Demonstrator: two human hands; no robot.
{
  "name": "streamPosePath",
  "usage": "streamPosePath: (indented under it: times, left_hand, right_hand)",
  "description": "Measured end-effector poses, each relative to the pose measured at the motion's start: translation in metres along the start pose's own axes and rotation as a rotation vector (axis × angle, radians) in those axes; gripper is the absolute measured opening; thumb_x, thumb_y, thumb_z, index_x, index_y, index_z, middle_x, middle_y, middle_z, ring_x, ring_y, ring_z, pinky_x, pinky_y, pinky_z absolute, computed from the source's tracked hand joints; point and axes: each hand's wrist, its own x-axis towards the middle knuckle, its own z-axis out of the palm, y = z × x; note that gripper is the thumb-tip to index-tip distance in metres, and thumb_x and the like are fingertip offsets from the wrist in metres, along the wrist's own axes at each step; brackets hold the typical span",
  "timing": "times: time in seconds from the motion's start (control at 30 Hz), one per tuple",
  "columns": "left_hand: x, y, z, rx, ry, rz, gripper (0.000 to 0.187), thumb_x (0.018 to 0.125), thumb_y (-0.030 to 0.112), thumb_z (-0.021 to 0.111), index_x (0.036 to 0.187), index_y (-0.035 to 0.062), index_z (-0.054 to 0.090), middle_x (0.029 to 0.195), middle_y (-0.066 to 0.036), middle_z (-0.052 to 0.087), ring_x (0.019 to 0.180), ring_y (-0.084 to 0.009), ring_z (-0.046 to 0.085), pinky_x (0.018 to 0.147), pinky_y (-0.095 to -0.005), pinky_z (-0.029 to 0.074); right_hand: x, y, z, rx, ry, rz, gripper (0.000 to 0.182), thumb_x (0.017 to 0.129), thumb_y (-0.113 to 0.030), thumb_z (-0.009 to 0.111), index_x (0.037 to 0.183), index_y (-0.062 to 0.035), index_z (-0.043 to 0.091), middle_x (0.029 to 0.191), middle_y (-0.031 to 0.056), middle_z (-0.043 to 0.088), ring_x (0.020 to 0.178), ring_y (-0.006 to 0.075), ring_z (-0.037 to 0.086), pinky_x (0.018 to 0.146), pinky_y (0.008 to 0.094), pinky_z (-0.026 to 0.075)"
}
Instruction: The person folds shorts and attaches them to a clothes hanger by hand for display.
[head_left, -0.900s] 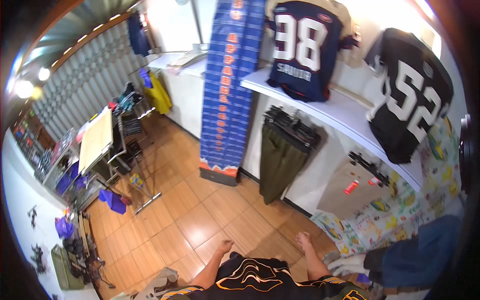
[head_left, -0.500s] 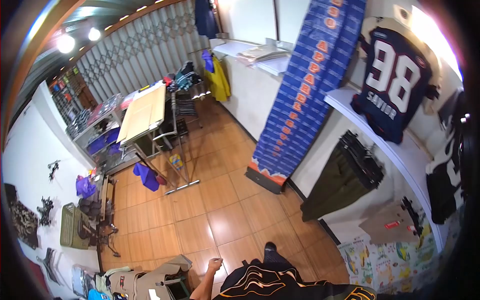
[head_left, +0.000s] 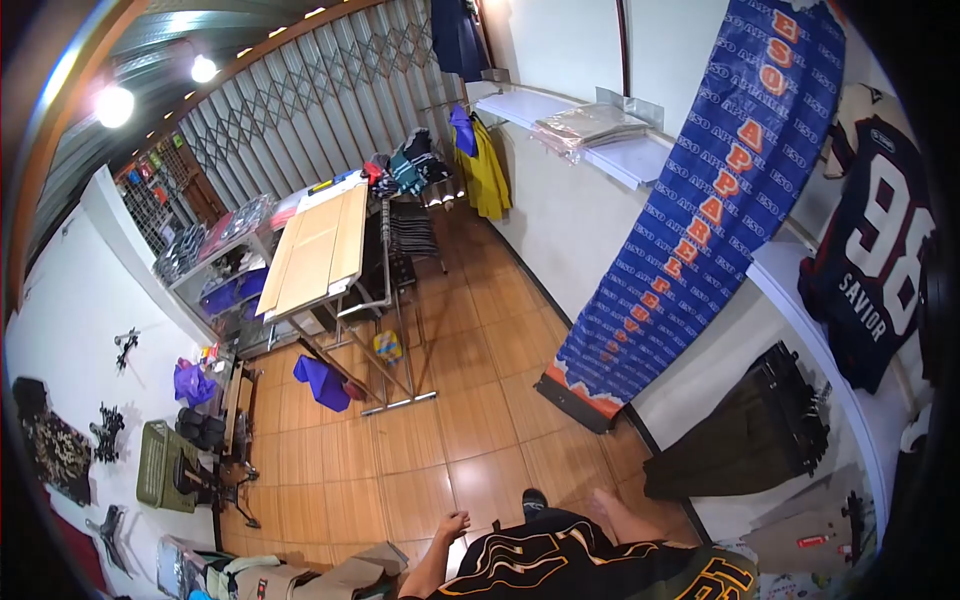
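Observation:
At the bottom centre my left hand (head_left: 454,525) hangs in front of the body, its fingers curled; whether anything is inside is too small to tell. To the right of it, my right hand (head_left: 606,500) shows blurred over the tiled floor, its fingers smeared. Neither hand visibly touches anything around it. A black shirt with yellow lines (head_left: 540,565) covers the body between the arms, and a dark shoe (head_left: 534,499) stands on the floor between the hands.
A wooden-topped table (head_left: 318,240) stands ahead to the left, with clothes behind it. A tall blue banner (head_left: 700,220) leans at the right wall, near hanging dark trousers (head_left: 740,430) and a jersey (head_left: 875,255). A green basket (head_left: 160,465) sits at the left.
My right hand has come into view at the lower right. My left hand has shifted slightly right. The table and banner now appear larger, and the banner and jersey lie farther right.

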Motion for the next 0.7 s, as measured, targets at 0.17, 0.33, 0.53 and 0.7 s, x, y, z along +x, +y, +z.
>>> streamPosePath:
  times: [0.17,0.33,0.53,0.7]
  left_hand:
    - [0.013,0.012,-0.031,-0.221,0.172,-0.176,0.017,0.099,0.029,0.055,0.101,0.014,0.062,0.076,0.004,0.061,0.066,-0.0099,0.058,0.061,-0.0333,0.049]
    - [0.017,0.05,-0.025,-0.106,0.227,-0.246,0.02,0.097,0.028,0.055,0.098,0.0097,0.065,0.077,-0.003,0.063,0.064,-0.0154,0.059,0.058,-0.0327,0.047]
    - [0.102,0.178,-0.043,0.017,0.119,-0.136,0.021,0.096,0.028,0.055,0.095,0.0092,0.065,0.074,-0.003,0.061,0.061,-0.0149,0.058,0.054,-0.0315,0.046]
    - [0.176,0.279,-0.08,0.145,0.033,-0.056,0.022,0.096,0.028,0.055,0.093,0.0088,0.065,0.071,-0.002,0.06,0.058,-0.0145,0.056,0.051,-0.0304,0.044]
  right_hand:
    - [0.007,-0.136,0.097,-0.163,-0.103,-0.134,0.018,0.092,-0.02,0.062,0.105,-0.0072,0.066,0.093,0.0081,0.072,0.072,0.019,0.068,0.06,0.0326,0.053]
    - [-0.013,-0.224,0.161,-0.349,-0.226,-0.217,0.025,0.093,-0.022,0.062,0.113,-0.008,0.065,0.101,0.0076,0.071,0.086,0.0187,0.069,0.069,0.0314,0.054]
    - [0.01,-0.286,0.194,-0.223,-0.229,-0.255,0.023,0.092,-0.022,0.062,0.11,-0.0073,0.066,0.096,0.0072,0.072,0.081,0.0185,0.069,0.068,0.0324,0.055]
    - [0.033,-0.342,0.197,-0.002,-0.043,-0.269,0.018,0.09,-0.013,0.059,0.102,-0.0036,0.068,0.086,0.0077,0.07,0.072,0.0147,0.067,0.056,0.0273,0.051]
